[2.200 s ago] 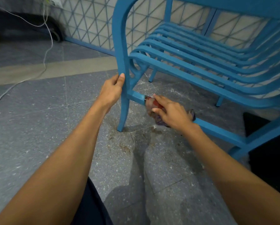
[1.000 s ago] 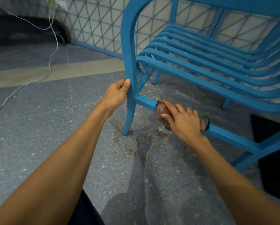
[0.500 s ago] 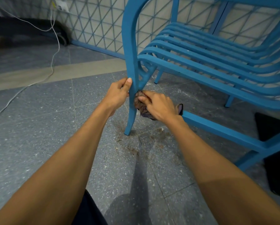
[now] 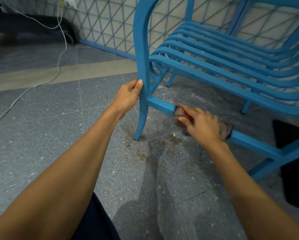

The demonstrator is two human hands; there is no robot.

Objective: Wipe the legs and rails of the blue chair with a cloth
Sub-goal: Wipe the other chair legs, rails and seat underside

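Down at floor level: the left hand (image 4: pixel 127 97) wraps round the curved front leg (image 4: pixel 140 49) of the blue slatted metal chair (image 4: pixel 214 70), thumb laid up the near face, fingers curled behind. That reads as a bracing hold, so the frame cannot skid on the grey speckled floor tiles (image 4: pixel 58 135) while the other side rubs. The right hand (image 4: pixel 202 125) clamps a crumpled dark reddish cloth (image 4: pixel 179 111) down on the low rail (image 4: pixel 160 105), fingers curled over the top, with fabric poking out on both sides of the hand. It sits part-way along the rail, bare blue showing between it and the leg joint. Bunching the cloth over the bar should catch top and side faces in one pass; whether it reaches underneath, I cannot tell. Brown grit (image 4: pixel 141 153) lies scattered on the tiles below the rail and by the leg's foot. A white cable (image 4: pixel 60 49) trails off left, well apart.
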